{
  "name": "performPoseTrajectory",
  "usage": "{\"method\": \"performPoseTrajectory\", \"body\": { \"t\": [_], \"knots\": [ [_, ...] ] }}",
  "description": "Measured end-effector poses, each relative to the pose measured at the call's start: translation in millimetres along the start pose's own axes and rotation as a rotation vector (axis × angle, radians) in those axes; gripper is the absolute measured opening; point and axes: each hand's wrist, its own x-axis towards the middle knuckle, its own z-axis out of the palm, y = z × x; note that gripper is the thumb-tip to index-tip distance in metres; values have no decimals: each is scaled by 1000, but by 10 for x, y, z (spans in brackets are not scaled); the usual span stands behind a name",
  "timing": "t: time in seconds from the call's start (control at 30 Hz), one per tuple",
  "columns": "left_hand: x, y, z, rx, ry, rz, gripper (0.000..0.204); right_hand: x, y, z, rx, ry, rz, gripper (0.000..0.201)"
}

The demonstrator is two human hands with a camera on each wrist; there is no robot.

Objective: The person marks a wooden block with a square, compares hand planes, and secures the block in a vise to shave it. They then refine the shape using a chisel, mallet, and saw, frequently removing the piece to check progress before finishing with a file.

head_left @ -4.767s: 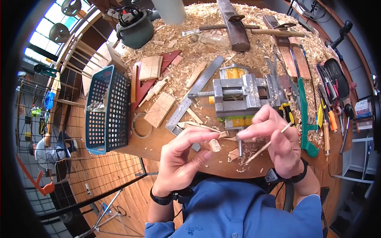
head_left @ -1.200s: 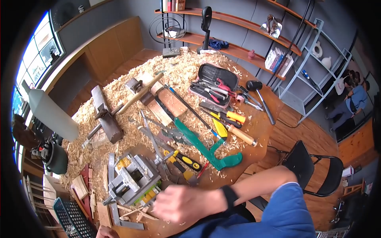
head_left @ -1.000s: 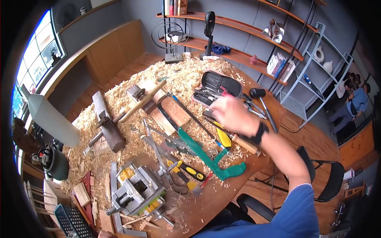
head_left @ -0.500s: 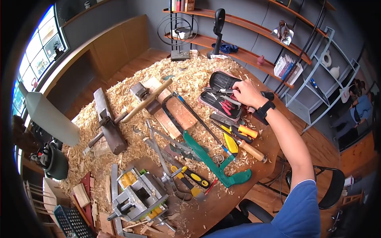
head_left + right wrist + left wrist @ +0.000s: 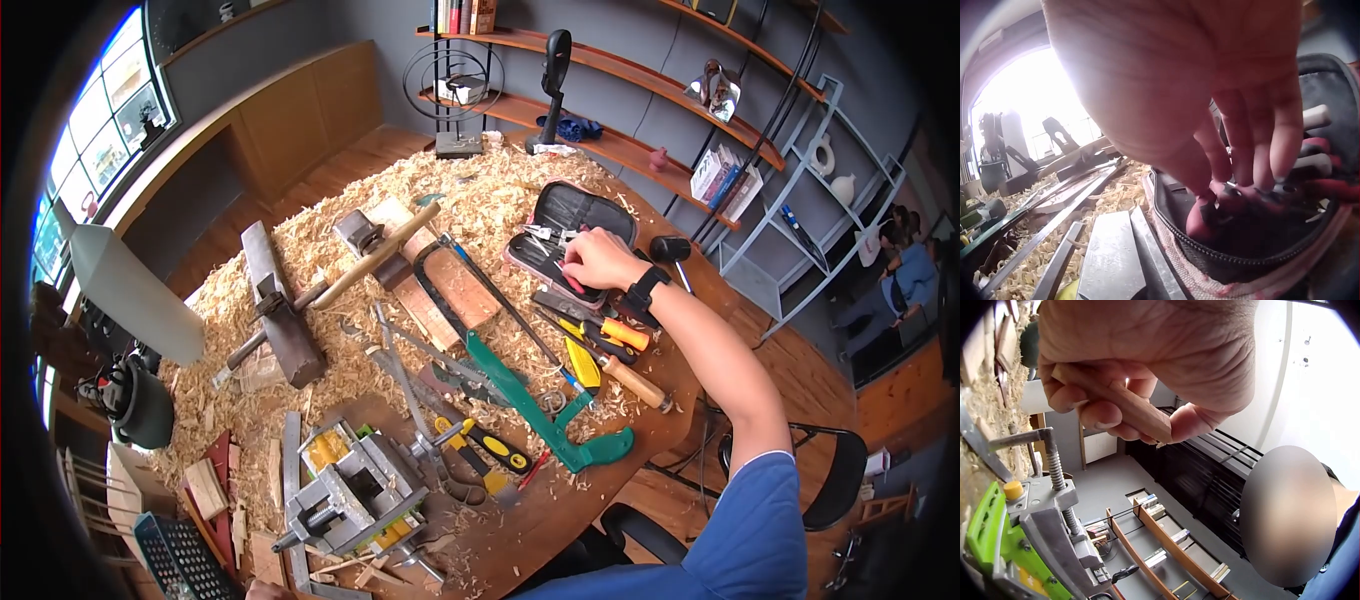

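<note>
My right hand (image 5: 603, 262) reaches down into the zipped tool case (image 5: 585, 206). In the right wrist view its thumb and fingertips pinch a red-and-black tool handle (image 5: 1200, 220) inside the case; the tool's other end is hidden. Other tools with red and grey handles lie under and beside the fingers. My left hand (image 5: 1147, 356) pinches a small, long piece of wood (image 5: 1119, 403) between thumb and fingers in the left wrist view. Only a little of that hand shows at the bottom edge of the head view, left of the metal vise (image 5: 355, 490).
A green-handled saw (image 5: 520, 400), a yellow-handled tool (image 5: 583, 366) and a wooden-handled tool (image 5: 638, 384) lie near the case. A black mallet (image 5: 670, 248) is right of it. Wooden planes (image 5: 283, 315) rest among shavings. A perforated basket (image 5: 180, 555) stands at lower left.
The head view has turned right since the first frame. My right hand, which earlier held a thin stick, has moved from the bench front to the tool case and shifted slightly left and down within it.
</note>
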Motion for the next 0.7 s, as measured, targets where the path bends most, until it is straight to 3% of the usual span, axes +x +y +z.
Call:
{"method": "performPoseTrajectory", "body": {
  "t": [0.13,0.37,0.57,0.7],
  "knots": [
    [-11,14,-19,13,4,3,17,147,109,-90,-113,328,62,13],
    [-23,-11,-46,-3,17,8,17,411,641,-20,-70,124,200,12],
    [-11,-51,-126,-56,-19,1,16,330,553,-51,123,116,264,17],
    [-14,-61,-144,-23,-15,15,16,328,606,-55,117,141,157,23]
  ]
}}
